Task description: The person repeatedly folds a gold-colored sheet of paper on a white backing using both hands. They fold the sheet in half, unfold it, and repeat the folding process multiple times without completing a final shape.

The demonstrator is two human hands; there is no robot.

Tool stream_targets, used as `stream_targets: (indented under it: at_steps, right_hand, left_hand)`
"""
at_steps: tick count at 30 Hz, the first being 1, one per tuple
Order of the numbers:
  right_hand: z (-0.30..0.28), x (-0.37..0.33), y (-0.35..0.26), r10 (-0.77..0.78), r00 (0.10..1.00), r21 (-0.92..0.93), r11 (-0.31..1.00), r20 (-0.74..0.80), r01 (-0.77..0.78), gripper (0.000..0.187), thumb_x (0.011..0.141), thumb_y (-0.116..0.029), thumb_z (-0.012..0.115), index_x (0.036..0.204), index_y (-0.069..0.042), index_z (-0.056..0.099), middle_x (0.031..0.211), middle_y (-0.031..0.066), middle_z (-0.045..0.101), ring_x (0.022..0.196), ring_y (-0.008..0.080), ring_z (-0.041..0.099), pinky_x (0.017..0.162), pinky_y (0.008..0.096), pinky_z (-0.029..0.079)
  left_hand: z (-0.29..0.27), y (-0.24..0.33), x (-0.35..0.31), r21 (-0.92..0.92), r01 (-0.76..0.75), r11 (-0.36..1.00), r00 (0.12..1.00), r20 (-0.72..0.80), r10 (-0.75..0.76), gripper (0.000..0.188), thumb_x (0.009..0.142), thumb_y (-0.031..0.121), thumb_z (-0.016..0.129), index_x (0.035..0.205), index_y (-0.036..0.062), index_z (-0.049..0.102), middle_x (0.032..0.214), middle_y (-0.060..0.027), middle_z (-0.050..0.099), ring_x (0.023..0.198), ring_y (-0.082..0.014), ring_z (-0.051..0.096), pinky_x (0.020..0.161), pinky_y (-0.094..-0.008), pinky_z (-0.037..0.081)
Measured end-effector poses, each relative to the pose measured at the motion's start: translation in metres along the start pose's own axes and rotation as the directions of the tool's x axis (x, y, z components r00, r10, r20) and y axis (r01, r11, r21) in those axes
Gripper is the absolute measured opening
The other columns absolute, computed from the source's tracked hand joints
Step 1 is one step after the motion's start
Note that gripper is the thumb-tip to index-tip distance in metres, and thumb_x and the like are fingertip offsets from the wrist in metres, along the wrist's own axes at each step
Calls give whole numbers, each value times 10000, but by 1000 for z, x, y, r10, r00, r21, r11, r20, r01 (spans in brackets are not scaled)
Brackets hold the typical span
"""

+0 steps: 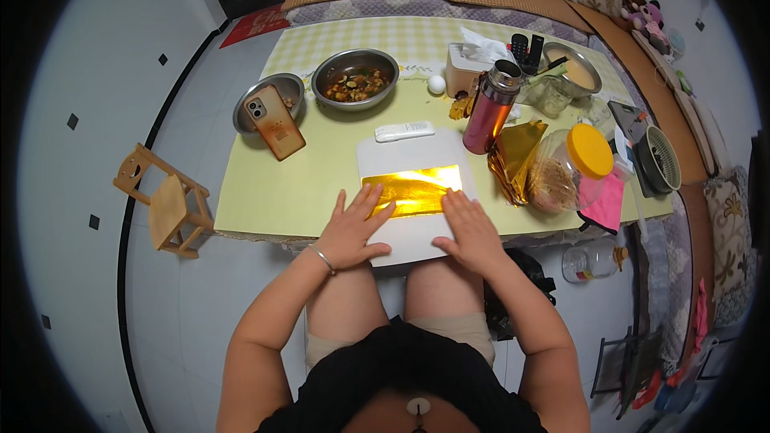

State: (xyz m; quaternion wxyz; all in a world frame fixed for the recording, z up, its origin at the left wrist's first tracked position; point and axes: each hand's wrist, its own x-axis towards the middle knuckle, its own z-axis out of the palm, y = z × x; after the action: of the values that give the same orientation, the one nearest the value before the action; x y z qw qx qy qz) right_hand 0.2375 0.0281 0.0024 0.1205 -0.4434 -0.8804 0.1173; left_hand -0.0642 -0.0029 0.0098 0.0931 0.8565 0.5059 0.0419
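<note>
A shiny gold foil sheet lies flat on a white board at the near edge of the yellow table. My left hand rests palm down with spread fingers on the foil's left end. My right hand presses flat on the board beside the foil's right end, fingertips touching it. Neither hand grips anything.
Behind the board lie a white remote, a red thermos, a stack of gold foil and a yellow-lidded jar. A phone leans on a steel bowl; another bowl holds food. A small wooden chair stands left.
</note>
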Motion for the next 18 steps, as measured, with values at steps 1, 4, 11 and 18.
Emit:
stream_targets:
  at_steps: [1,4,11,18]
  right_hand:
    - [-1,-2,9,23,999,15,1000,-32,-22,788,934,-466,655,1506,25,422,1605,244,363,1513,363,323,1237,509,237]
    - [-3,3,21,0,953,-21,1000,-303,-6,575,954,-307,658,1383,55,537,1419,263,557,1337,380,529,1140,497,390]
    - [8,51,16,458,887,707,646,-60,-286,493,930,-55,618,1383,106,505,797,135,692,668,235,687,694,354,558]
    - [7,54,21,521,846,909,287,118,-303,585,979,-12,586,1510,71,354,752,72,648,576,116,618,520,241,493]
  left_hand:
    - [1,-8,-4,-54,37,998,999,-39,-39,855,923,649,565,1584,138,380,1682,-218,210,1566,-396,166,1228,-634,91]
    - [17,-40,-1,-232,93,968,928,-331,-169,726,888,450,709,1460,46,520,1534,-235,464,1444,-412,400,1196,-569,275]
    - [-7,-45,60,-323,237,916,894,-298,-336,486,711,254,887,1106,49,694,1073,-156,635,1066,-363,569,983,-428,467]
    - [-10,-38,64,-469,305,829,869,-219,-443,241,711,86,873,779,38,646,841,-90,634,776,-264,622,717,-385,524]
